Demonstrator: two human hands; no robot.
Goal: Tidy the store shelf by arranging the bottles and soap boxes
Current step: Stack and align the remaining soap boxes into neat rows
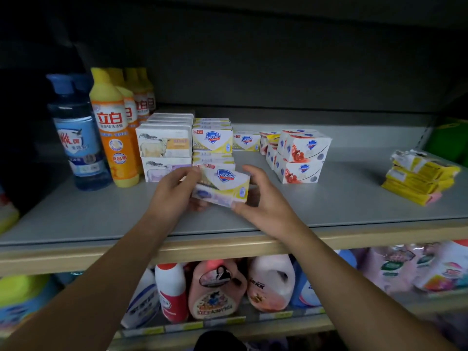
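Both my hands hold a yellow-and-white Safeguard soap box point(224, 183) just above the grey shelf point(329, 198), in front of a stack of the same yellow boxes point(212, 138). My left hand point(174, 191) grips its left end; my right hand point(260, 196) pinches its right end. A second, purplish box sits under the held one. Sheep-print soap boxes point(164, 144) stand stacked left of the yellow stack. Red-and-white Safeguard boxes point(301, 155) are piled to the right. Orange detergent bottles point(114, 127) and a blue bottle point(76, 133) stand at the far left.
A loose stack of yellow wrapped packs point(417, 178) lies at the shelf's right end beside a green package point(448, 138). One yellow box point(247, 141) stands alone behind. Below the shelf edge point(228, 249), laundry jugs point(217, 287) fill the lower shelf.
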